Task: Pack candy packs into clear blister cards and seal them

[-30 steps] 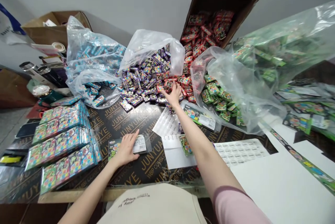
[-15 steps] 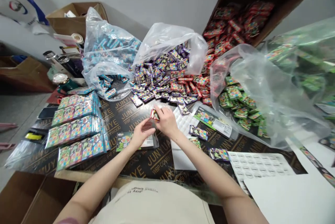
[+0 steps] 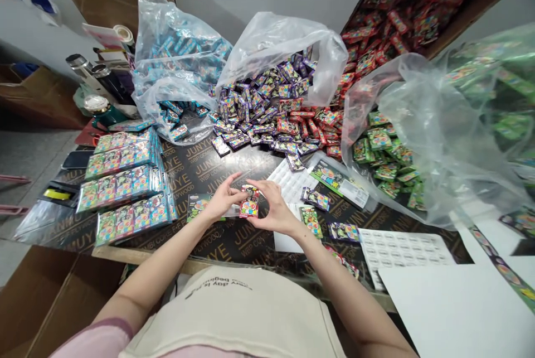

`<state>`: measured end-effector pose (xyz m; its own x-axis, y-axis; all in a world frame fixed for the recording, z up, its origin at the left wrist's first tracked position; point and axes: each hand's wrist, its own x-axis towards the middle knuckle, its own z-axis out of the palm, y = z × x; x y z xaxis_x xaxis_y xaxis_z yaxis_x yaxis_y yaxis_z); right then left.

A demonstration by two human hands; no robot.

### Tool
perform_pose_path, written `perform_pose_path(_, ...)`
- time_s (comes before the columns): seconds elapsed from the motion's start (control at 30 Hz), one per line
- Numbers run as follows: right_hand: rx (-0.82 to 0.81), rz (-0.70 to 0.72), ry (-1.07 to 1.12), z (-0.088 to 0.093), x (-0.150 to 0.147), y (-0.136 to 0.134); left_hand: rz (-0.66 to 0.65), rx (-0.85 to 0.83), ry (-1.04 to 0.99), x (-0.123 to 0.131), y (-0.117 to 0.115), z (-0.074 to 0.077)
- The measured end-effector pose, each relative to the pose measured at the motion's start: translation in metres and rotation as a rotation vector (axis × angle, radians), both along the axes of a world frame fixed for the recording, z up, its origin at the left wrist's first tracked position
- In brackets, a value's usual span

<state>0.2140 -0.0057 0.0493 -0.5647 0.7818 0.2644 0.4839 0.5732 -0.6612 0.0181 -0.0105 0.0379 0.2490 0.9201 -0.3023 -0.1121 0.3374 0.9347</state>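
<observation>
Red and glossy, the small rectangular printed packet [image 3: 249,206] sits in my right grip [image 3: 278,213], which is closed around its upper and lower edges. Its long axis runs away from my body. My left grip [image 3: 220,202] meets its left side (pinching or merely touching, I cannot tell). Just left of the packet, the black-and-green printed card [image 3: 197,205] lies on the dark, gold-lettered table [image 3: 246,243], partly covered by my left grip. Ahead spreads a heap of small purple packets [image 3: 251,102]; a flat green packet [image 3: 310,221] lies just right of my right grip.
</observation>
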Motion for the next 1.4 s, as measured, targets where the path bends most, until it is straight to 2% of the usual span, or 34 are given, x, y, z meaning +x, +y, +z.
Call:
perform_pose_path(0.07,0.052,-0.082,-0.026,-0.005,0.006,-0.002,-0.110,0.200,0.239,-0.008,-0.004,-0.008)
perform_pose_path(0.17,0.113,-0.153,-0.108,-0.019,0.018,-0.006,-0.340,0.521,0.761,-0.023,-0.011,-0.021)
perform_pose_path(0.2,0.123,-0.164,-0.140,-0.025,0.021,-0.009,-0.408,0.581,0.899,-0.027,-0.014,-0.025)
perform_pose_path(0.27,0.130,-0.176,-0.195,-0.036,0.025,-0.014,-0.481,0.638,1.044,-0.032,-0.020,-0.031)
perform_pose_path(0.4,0.070,-0.154,-0.202,-0.048,0.024,-0.022,-0.413,0.686,1.018,-0.031,-0.023,-0.031)
perform_pose_path(0.53,-0.038,0.031,-0.136,-0.049,0.021,-0.020,-0.424,0.740,0.904,-0.030,-0.021,-0.026)
perform_pose_path(0.57,-0.049,0.042,-0.128,-0.048,0.020,-0.020,-0.436,0.747,0.882,-0.030,-0.021,-0.026)
perform_pose_path(0.6,-0.050,-0.001,-0.117,-0.047,0.020,-0.021,-0.435,0.747,0.867,-0.030,-0.021,-0.026)
perform_pose_path(0.7,-0.057,-0.296,-0.057,-0.044,0.017,-0.030,-0.354,0.715,0.853,-0.027,-0.022,-0.030)
perform_pose_path(0.73,-0.070,-0.333,-0.039,-0.042,0.016,-0.034,-0.326,0.707,0.853,-0.026,-0.021,-0.032)
perform_pose_path(0.8,-0.093,-0.238,-0.028,-0.041,0.016,-0.038,-0.311,0.713,0.860,-0.023,-0.019,-0.036)
perform_pose_path(0.87,-0.074,-0.151,-0.034,-0.040,0.028,-0.028,-0.345,0.732,0.888,-0.019,-0.016,-0.039)
perform_pose_path(0.9,-0.042,-0.205,-0.035,-0.039,0.040,-0.018,-0.377,0.740,0.914,-0.017,-0.015,-0.040)
perform_pose_path(0.93,0.000,-0.328,-0.031,-0.039,0.057,-0.003,-0.414,0.745,0.947,-0.016,-0.014,-0.041)
perform_pose_path(1.07,0.133,-1.017,-0.093,-0.041,0.152,0.078,-0.551,0.757,1.072,-0.014,-0.016,-0.044)
perform_pose_path(1.13,0.086,-1.323,-0.162,-0.045,0.197,0.115,-0.557,0.746,1.100,-0.013,-0.018,-0.046)
perform_pose_path(1.2,-0.007,-1.431,-0.169,-0.049,0.228,0.139,-0.536,0.722,1.113,-0.012,-0.019,-0.047)
perform_pose_path(1.27,-0.064,-1.420,-0.128,-0.053,0.245,0.151,-0.524,0.702,1.112,-0.011,-0.019,-0.047)
perform_pose_path(1.4,-0.070,-1.375,-0.016,-0.062,0.257,0.150,-0.529,0.682,1.090,-0.010,-0.020,-0.043)
